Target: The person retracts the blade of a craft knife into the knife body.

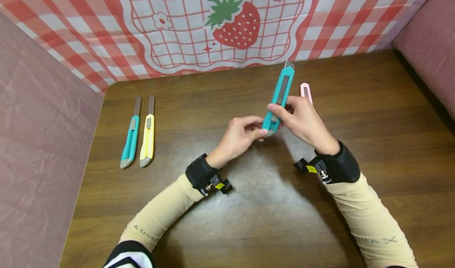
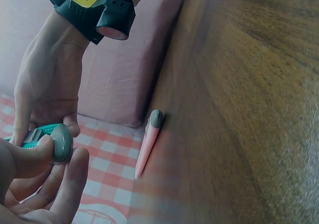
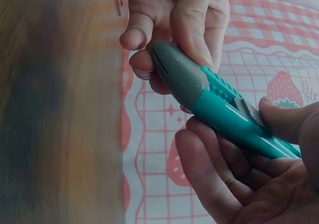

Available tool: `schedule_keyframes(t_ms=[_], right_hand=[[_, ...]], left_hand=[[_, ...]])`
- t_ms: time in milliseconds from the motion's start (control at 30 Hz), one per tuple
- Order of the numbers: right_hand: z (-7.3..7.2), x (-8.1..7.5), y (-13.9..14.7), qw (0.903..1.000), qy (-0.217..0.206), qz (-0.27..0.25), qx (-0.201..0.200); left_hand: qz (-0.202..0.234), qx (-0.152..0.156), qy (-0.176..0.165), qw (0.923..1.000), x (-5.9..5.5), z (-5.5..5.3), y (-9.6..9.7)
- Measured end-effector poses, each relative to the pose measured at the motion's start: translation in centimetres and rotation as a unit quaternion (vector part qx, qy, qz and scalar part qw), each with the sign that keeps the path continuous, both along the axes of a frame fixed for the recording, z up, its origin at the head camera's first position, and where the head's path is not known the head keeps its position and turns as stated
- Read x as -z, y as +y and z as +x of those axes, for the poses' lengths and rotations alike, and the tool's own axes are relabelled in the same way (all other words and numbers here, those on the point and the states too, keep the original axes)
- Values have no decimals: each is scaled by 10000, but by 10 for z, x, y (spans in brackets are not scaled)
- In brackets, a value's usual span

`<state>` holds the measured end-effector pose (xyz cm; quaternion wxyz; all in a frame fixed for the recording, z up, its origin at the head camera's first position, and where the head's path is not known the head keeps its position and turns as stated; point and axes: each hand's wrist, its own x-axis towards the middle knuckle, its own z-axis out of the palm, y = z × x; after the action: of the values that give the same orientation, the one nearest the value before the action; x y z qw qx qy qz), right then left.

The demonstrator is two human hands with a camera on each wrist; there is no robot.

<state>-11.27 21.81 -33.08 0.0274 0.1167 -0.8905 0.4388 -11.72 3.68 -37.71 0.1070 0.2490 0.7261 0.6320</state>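
A teal utility knife [image 1: 281,90] is held up over the table, tilted, with a short length of blade showing at its upper tip. My right hand [image 1: 303,120] grips its body, the thumb close to the grey slider [image 3: 249,114]. At the lower end, my left hand [image 1: 239,137] pinches the grey end cap [image 2: 62,143] between thumb and fingers. Just beyond the right hand lies a pink utility knife [image 1: 305,91], partly hidden by that hand in the head view; the left wrist view shows its pink body and grey end.
On the table's left side, a second teal utility knife [image 1: 130,137] and a yellow one [image 1: 147,135] lie side by side, blades extended away from me. A checkered strawberry cloth [image 1: 185,31] hangs behind the wooden table [image 1: 227,220]. Pink fabric [image 1: 430,43] borders the right side.
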Motion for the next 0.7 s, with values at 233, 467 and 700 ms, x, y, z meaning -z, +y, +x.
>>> schedule_keyframes(t_ms=[233, 467, 700], right_hand=[[-1, 2, -5, 9998, 111, -129, -46], [-2, 3, -4, 9995, -33, -303, -114], [-2, 3, -3, 9994, -101, -295, -172]], left_hand=[[179, -66, -12, 9998, -15, 4, -3], [108, 25, -29, 9999, -13, 2, -4], [189, -3, -2, 9998, -31, 10, -5]])
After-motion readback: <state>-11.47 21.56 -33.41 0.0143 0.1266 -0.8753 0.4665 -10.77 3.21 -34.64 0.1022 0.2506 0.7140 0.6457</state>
